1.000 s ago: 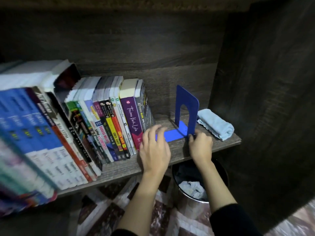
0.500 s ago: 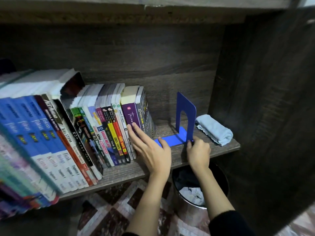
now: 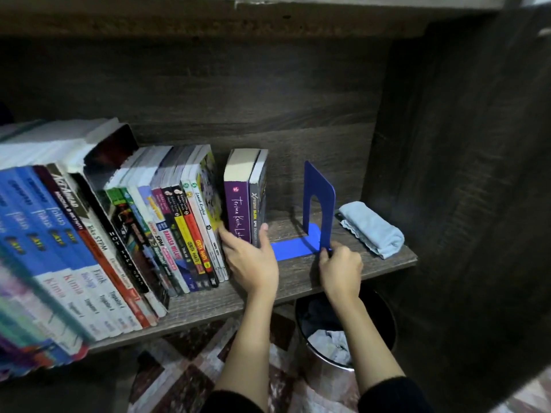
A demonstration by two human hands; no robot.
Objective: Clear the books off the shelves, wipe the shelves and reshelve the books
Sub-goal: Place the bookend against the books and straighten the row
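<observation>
Matt wood-grain shelf (image 3: 298, 272), soft cloth (image 3: 372, 228)

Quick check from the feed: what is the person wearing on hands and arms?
Both the left hand and right hand are bare: no gloves, rings or watch visible. Forearms are uncovered; a black left sleeve and black right sleeve begin near the elbows, at the frame's bottom edge.

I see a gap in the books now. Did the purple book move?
Yes. The purple book tipped upright: its top swung right, toward the cloth, leaving a gap from the leaning row.
</observation>
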